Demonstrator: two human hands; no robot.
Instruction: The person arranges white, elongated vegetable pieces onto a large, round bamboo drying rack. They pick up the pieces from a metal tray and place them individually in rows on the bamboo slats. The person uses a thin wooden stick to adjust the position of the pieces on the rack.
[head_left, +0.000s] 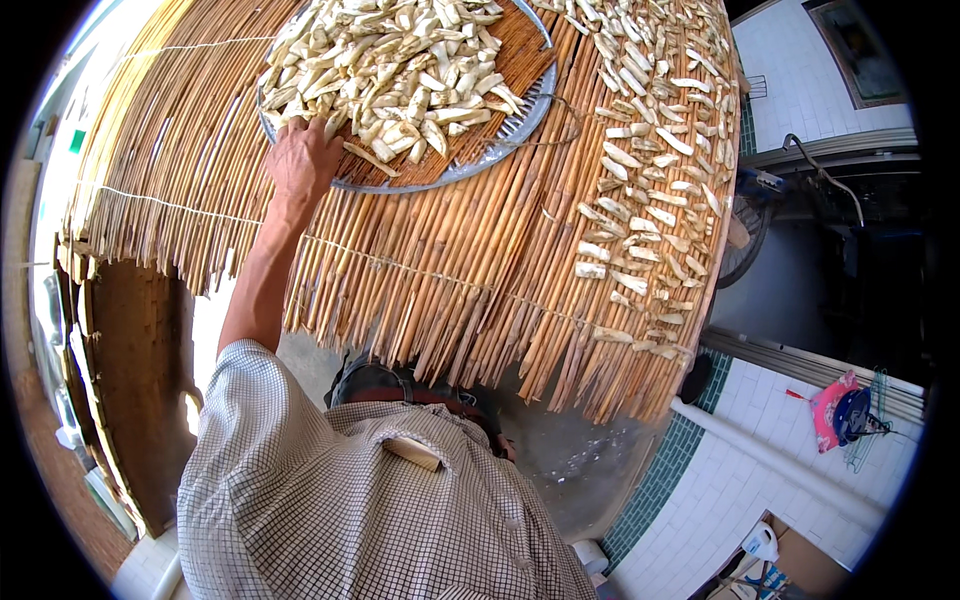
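A heap of pale cut root pieces lies in a round, shallow tray with a metal rim and a brown slatted inner mat. My left hand reaches, palm down, over the tray's near left edge. Its curled fingertips meet the pieces there and are partly hidden, so whether they grip anything cannot be told. Beneath the tray spreads a mat of tied reeds. More root pieces lie spread along the mat's right side. Only a sliver of my right hand shows, low beside my checked shirt.
The reed mat's uneven stalk ends overhang in front of my waist. A loop of cord lies right of the tray. A bicycle wheel stands past the mat's right edge, near a tiled wall. Brown boards are at lower left.
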